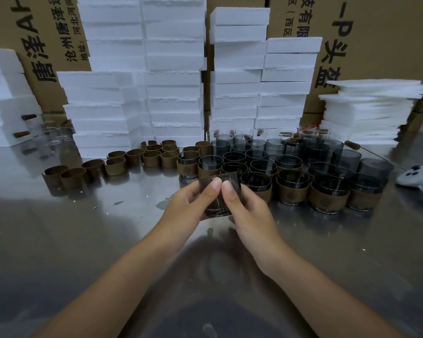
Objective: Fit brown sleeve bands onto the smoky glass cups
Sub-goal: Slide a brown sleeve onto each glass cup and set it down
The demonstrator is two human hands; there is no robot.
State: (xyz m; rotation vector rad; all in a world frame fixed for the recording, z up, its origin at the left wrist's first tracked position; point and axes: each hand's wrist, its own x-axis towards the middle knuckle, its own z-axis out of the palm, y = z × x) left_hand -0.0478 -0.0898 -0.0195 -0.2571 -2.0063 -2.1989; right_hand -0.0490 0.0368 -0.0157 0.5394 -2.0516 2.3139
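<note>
We held one smoky glass cup [219,197] between both hands just above the steel table [83,240], in front of the crowded stock. Our left hand [188,203] curled around the cup's left side and our right hand [249,211] wrapped its right side, the two thumbs meeting tip to tip on the near wall of the glass, which sat slightly tilted with its heavy base toward us. Whether a band sat on the far side of that cup, we could not tell. Loose brown sleeve bands [115,164] stood on edge in a ragged line running from the left toward the centre of the table. Just beyond our hands and off to the right, banded cups [327,193] stood packed rim to rim, with bare smoky cups [347,157] ranked behind them. White foam slabs [174,69] rose in tall stacks along the back, against cardboard cartons [376,32] printed with black characters. A white controller [418,179] lay at the table's right edge, near the outermost cups.
</note>
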